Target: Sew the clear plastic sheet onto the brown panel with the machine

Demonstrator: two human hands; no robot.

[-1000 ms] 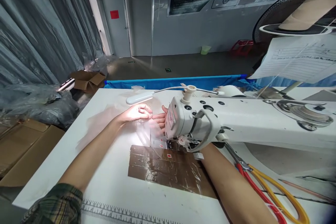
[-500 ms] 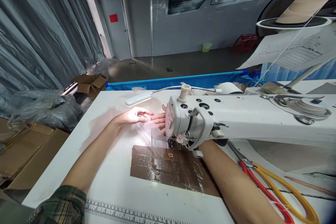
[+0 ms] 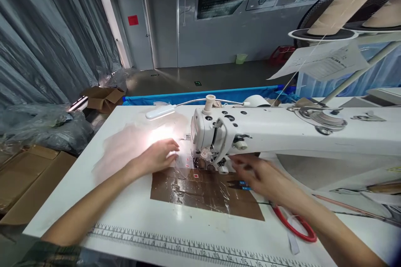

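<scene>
**While the left hand bends over a translucent sheet, the right hand is blurred beside the sewing machine**

The translucent sheet lies at the near left of the sewing machine's head, next to the needle area, overlapping the top edge of a brown taped panel. The left hand's fingers are curled at its edge; whether they pinch it or merely rest there, I cannot tell. On the other side of the head, the right hand is half closed below the machine arm, its fingers too blurred to show whether anything is gripped. Blue-handled thread snips show just below those fingers, over the brown taped panel. Red-handled scissors lie partly behind the right forearm. A printed ruler runs along the front of the white table. Behind the left hand, a white-handled lamp lights the tabletop brightly. Cone-shaped spools stand at upper right, above a sheet of written paper.
</scene>
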